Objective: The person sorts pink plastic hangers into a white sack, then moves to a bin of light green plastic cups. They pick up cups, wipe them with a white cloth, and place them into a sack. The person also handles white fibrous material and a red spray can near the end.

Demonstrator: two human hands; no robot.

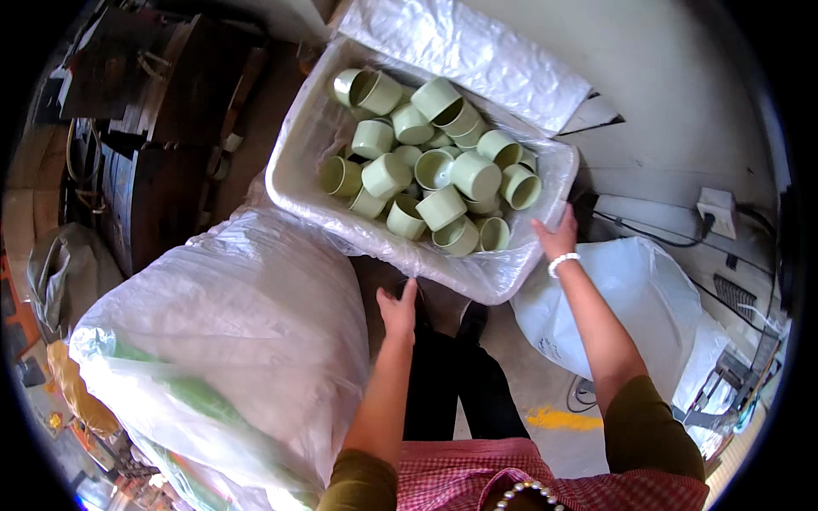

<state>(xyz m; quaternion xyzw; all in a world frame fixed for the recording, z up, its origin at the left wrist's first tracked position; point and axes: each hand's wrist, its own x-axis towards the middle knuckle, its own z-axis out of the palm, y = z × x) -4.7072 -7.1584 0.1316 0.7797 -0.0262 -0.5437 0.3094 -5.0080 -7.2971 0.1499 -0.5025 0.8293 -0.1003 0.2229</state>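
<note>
A white plastic tub point(277, 167), lined with clear plastic film, lies before me with many pale green plastic cups point(476, 175) jumbled inside it. My right hand point(557, 235) grips the tub's right rim, its fingers partly hidden behind the edge. At the near rim is my left hand point(399, 312), thumb spread and fingertips at the underside of the film-covered edge; whether it bears on the tub is unclear. A sheet of bubble-like plastic wrap point(466, 57) lies along the tub's far side.
A large full plastic sack point(255, 306) bulges at the left, close to the tub. On the right stand a white plastic bag point(613, 306) and a wall socket point(717, 211) with a black cable. Dark metal machinery parts point(172, 134) are at the upper left. Yellow paint marks the floor.
</note>
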